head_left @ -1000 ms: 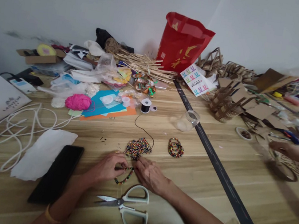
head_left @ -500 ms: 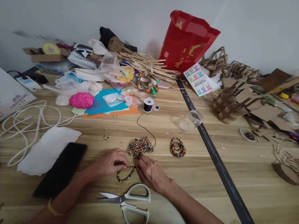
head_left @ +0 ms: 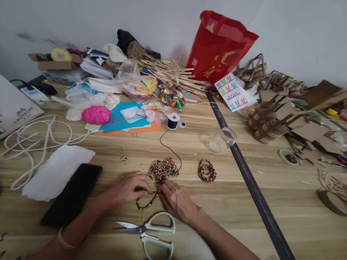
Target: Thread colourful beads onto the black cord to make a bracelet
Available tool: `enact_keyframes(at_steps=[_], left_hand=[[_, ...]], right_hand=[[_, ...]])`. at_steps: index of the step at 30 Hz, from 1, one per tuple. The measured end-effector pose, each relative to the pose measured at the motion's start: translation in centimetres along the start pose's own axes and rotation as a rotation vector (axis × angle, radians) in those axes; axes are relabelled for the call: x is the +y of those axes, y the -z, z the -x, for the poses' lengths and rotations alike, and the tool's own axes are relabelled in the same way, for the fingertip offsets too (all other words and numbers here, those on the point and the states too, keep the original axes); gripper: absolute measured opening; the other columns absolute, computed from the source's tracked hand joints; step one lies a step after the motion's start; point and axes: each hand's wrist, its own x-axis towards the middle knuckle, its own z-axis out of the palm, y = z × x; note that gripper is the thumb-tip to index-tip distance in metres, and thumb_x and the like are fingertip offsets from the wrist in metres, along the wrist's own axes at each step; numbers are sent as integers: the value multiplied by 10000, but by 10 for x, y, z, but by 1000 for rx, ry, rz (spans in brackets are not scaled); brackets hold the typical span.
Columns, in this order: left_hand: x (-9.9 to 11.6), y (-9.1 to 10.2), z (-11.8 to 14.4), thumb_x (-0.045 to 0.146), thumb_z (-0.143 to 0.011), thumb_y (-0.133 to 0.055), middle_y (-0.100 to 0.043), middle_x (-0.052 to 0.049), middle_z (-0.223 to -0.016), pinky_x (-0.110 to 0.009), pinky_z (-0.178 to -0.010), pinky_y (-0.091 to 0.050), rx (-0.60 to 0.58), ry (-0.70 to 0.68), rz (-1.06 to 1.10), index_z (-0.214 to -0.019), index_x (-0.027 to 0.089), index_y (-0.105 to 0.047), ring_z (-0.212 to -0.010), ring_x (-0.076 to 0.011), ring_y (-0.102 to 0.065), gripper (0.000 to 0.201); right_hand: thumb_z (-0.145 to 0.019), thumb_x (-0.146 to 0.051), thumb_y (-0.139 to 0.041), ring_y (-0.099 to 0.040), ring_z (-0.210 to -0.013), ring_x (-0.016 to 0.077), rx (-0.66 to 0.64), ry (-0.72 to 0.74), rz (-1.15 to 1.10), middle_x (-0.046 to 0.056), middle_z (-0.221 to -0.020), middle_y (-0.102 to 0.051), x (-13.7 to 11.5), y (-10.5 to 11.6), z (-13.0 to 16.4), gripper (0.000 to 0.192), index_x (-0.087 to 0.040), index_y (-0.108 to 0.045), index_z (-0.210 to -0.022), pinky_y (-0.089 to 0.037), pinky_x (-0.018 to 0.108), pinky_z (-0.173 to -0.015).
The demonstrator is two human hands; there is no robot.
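A loop of multicoloured beads (head_left: 146,207), strung like a bracelet, lies on the table between my hands. My left hand (head_left: 131,188) pinches the strand at its upper left. At its upper right end my right hand (head_left: 177,199) has its fingers closed on the strand; the fingertips are partly hidden. Just beyond them is a heap of loose beads (head_left: 163,169). A black cord (head_left: 173,150) runs from a spool (head_left: 172,121) down to the heap. Below the loop lie scissors (head_left: 149,231) with white handles and parted blades. Finished-looking bead bracelets (head_left: 207,171) sit to the right.
Left of my arm are a black phone (head_left: 72,195), white paper (head_left: 57,172) and a coiled white cable (head_left: 29,145). A clear jar (head_left: 222,140) lies near the dark strip (head_left: 251,181). Pink yarn (head_left: 96,115), a red bag (head_left: 219,46) and woven baskets (head_left: 267,123) stand farther back.
The view has shifted very slightly. Both hands stay at the bead loop in nearly the same pose, and nothing has been picked up or put down.
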Motion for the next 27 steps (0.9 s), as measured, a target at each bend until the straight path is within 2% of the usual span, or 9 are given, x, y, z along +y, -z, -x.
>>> enact_keyframes(at_steps=[9,21,27], left_hand=[[-1,5,2,192,-838,-572,-679,-33,-781,-288,-741,-437,6,5,62,-790,202,-729,-797,-182,-595,164],[-6,9,6,213,-845,-562,-680,-31,-769,-275,-729,-433,-19,-14,79,-800,212,-738,-772,-172,-598,181],[-2,11,5,206,-850,-558,-690,-32,-776,-298,-762,-431,-39,-12,55,-795,216,-740,-781,-184,-605,191]], right_hand=[[-945,-166,-438,-556,-745,150,6,6,-9,53,-856,-569,1,-2,0,102,-160,-531,-904,-389,230,-608],[-939,-158,-463,-552,-735,150,46,17,-41,48,-833,-557,2,-5,0,80,-161,-519,-882,-390,232,-619],[-945,-167,-450,-553,-750,152,40,12,-34,57,-857,-560,1,-5,0,84,-159,-525,-907,-393,235,-627]])
